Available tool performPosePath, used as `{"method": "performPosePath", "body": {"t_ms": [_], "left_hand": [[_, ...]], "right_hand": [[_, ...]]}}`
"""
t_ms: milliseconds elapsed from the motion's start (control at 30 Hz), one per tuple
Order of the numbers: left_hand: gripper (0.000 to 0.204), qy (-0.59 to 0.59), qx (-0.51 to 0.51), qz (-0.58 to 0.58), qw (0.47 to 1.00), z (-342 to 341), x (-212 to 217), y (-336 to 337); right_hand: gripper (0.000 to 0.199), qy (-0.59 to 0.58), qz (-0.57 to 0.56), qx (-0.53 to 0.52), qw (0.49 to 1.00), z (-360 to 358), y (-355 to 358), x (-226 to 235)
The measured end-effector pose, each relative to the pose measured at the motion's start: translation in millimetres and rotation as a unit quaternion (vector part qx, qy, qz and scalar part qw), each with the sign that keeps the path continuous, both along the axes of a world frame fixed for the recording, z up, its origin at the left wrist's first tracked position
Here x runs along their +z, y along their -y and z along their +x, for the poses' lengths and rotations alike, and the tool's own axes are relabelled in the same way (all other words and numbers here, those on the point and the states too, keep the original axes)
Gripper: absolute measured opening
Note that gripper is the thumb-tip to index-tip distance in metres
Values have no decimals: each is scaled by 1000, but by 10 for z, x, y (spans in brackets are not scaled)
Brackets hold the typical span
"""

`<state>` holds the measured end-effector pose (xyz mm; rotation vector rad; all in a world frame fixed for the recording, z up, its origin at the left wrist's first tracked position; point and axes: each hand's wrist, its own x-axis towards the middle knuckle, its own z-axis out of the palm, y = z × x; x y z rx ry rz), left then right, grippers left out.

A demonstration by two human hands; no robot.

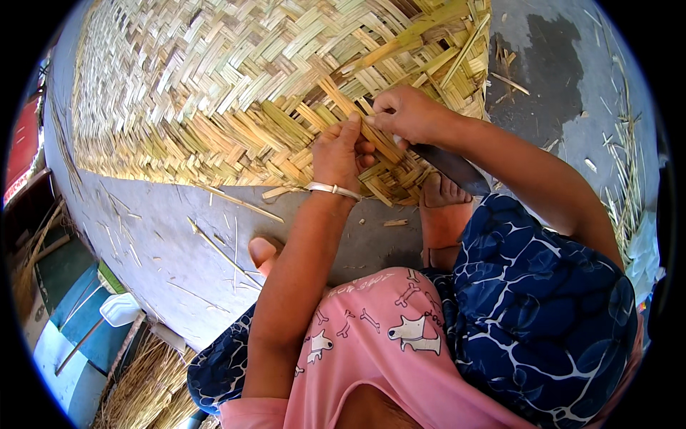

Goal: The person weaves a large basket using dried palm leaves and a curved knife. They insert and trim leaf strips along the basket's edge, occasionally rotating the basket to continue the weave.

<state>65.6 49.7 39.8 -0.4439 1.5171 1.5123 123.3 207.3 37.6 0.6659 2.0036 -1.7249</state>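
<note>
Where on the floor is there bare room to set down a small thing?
Mostly bare: the dark floor patch between the woven mat and the rightmost straws; scraps litter its left side. Crowded: the mat's near corner, where left hand, right hand, blade and foot gather.

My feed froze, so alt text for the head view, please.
A person's bare left hand and right hand, close together, touch yellowish strips near the corner of a flat, yellow-green woven mat. A dark, flat, blade-like object shows beneath the right hand; straw-coloured scraps litter the grey floor.
</note>
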Motion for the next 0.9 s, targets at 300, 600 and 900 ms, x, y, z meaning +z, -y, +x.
{"method": "performPosePath", "body": {"t_ms": [300,600,900], "left_hand": [[23,62,-7,-28,998,249,156,-30],[21,108,39,-36,993,373,169,-50],[19,63,41,-66,995,140,-108,-204]], "right_hand": [[25,116,-93,-38,988,245,14,321],[21,171,-122,-33,977,258,-9,327],[17,174,34,93,980,-245,-83,4]]}}
